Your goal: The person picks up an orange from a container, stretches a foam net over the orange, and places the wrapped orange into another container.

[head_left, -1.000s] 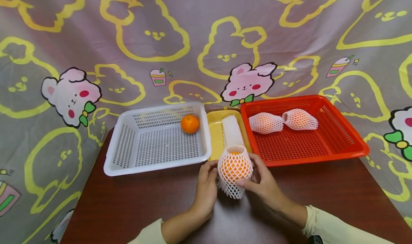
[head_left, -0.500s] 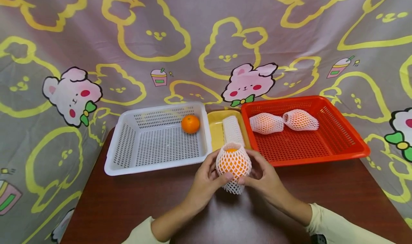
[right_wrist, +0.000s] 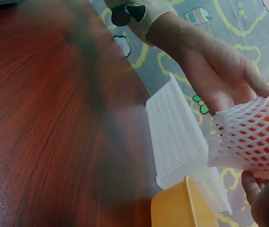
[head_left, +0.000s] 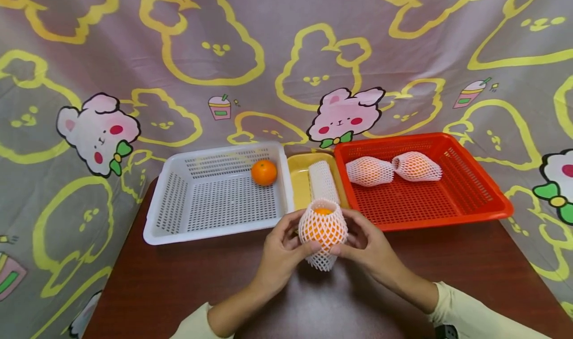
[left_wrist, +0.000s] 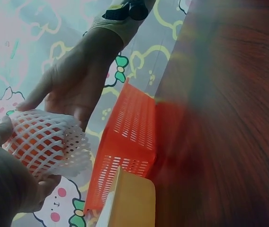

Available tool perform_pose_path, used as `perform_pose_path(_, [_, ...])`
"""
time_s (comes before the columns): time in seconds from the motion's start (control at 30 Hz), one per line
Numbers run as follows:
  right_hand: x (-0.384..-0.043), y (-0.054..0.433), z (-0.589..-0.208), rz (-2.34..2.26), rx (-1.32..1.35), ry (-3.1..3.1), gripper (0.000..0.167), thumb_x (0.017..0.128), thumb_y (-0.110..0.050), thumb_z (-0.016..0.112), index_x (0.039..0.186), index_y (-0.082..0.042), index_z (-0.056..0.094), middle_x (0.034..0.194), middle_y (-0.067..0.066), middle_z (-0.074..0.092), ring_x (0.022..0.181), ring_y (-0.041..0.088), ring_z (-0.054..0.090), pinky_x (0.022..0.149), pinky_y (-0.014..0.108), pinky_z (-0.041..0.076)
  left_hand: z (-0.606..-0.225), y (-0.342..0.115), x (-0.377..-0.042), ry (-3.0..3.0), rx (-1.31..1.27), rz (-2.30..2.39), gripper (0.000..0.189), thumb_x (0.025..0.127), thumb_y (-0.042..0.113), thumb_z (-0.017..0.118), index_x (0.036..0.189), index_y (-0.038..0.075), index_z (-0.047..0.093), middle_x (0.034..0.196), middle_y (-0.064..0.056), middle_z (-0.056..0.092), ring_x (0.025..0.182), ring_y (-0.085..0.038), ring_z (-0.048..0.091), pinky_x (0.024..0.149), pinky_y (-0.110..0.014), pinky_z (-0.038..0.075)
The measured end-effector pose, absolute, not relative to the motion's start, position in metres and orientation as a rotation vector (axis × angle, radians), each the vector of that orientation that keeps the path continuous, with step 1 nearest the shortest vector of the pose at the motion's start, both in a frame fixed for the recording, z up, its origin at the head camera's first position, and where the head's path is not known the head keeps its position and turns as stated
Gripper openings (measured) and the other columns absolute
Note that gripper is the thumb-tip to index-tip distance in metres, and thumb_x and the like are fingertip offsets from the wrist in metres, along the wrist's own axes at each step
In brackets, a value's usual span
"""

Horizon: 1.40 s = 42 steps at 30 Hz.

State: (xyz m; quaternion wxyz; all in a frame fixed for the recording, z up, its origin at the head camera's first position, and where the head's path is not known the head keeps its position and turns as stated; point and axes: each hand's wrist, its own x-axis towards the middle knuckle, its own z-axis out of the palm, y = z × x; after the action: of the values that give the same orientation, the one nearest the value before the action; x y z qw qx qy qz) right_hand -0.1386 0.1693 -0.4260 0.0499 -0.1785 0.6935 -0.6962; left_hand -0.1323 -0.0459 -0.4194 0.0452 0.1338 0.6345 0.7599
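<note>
An orange [head_left: 323, 211] sits inside a white foam net sleeve [head_left: 323, 232], its top showing through the sleeve's upper opening. My left hand [head_left: 279, 249] grips the sleeved fruit from the left, thumb across the front. From the right, my right hand [head_left: 371, 247] holds it as well, with the two thumbs near each other. Below the fruit, the loose end of the netting hangs down. In the left wrist view the netting [left_wrist: 47, 142] spreads in diamonds over the orange between both hands. The right wrist view shows the same net sleeve [right_wrist: 250, 137] held above the table.
A white basket [head_left: 219, 226] at the left contains one bare orange [head_left: 264, 172]. The yellow tray [head_left: 299, 180] in the middle bears flat foam net sleeves [head_left: 322, 180]. To the right, a red basket [head_left: 438, 218] contains two sleeved fruits [head_left: 370, 171]. A patterned cloth hangs behind.
My left hand has come up around the fruit, its thumb now on the front of the netting. The sleeved orange has shifted slightly left and up. The baskets stay put.
</note>
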Motion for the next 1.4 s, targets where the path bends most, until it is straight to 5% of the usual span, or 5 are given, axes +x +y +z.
perform_pose_path(0.4, [-0.140,0.177,-0.424,-1.978,-0.546,2.191,0.071,0.085,-0.002,0.081,0.147,-0.005,0.047,0.139,0.016,0.056,0.117,0.011,0.064,0.098,0.021,0.055,-0.426,-0.047,-0.132,1.831,0.526,2.348,0.078,0.085,0.029,0.082,0.143,-0.008,0.047,0.143,-0.032,0.052,0.119,-0.011,0.064,0.100,-0.027,0.056])
perform_pose_path(0.63, [-0.145,0.193,-0.412,-1.808,-0.533,2.387,0.076,0.081,-0.008,0.086,0.147,-0.011,0.047,0.142,0.012,0.055,0.122,0.005,0.058,0.097,0.021,0.055,-0.424,-0.036,-0.138,1.908,0.547,2.258,0.081,0.087,0.031,0.079,0.152,-0.001,0.043,0.154,-0.023,0.049,0.137,-0.030,0.055,0.107,-0.029,0.051])
perform_pose_path(0.83, [-0.160,0.216,-0.394,-1.465,-0.601,2.795,0.081,0.074,-0.020,0.093,0.142,-0.016,0.049,0.136,0.001,0.055,0.114,0.005,0.056,0.091,0.014,0.052,-0.429,-0.019,-0.149,2.244,0.619,1.971,0.074,0.100,0.025,0.067,0.161,0.010,0.027,0.160,-0.008,0.045,0.143,-0.023,0.050,0.114,-0.036,0.048])
perform_pose_path(1.1, [-0.208,0.253,-0.373,-0.837,-0.809,3.188,0.086,0.060,-0.017,0.096,0.134,-0.005,0.052,0.126,0.014,0.056,0.115,0.030,0.050,0.090,0.056,0.053,-0.436,0.004,-0.177,2.825,1.069,1.232,0.046,0.106,0.024,0.056,0.149,0.007,0.052,0.150,-0.009,0.057,0.141,-0.022,0.052,0.119,-0.035,0.042])
perform_pose_path(1.4, [-0.249,0.282,-0.391,-0.392,-0.799,3.031,0.078,0.067,-0.017,0.095,0.133,0.001,0.059,0.119,0.023,0.056,0.110,0.039,0.057,0.092,0.058,0.055,-0.448,0.037,-0.208,3.008,1.703,0.325,0.043,0.105,0.035,0.056,0.142,0.014,0.062,0.149,-0.006,0.059,0.144,-0.023,0.050,0.124,-0.040,0.036])
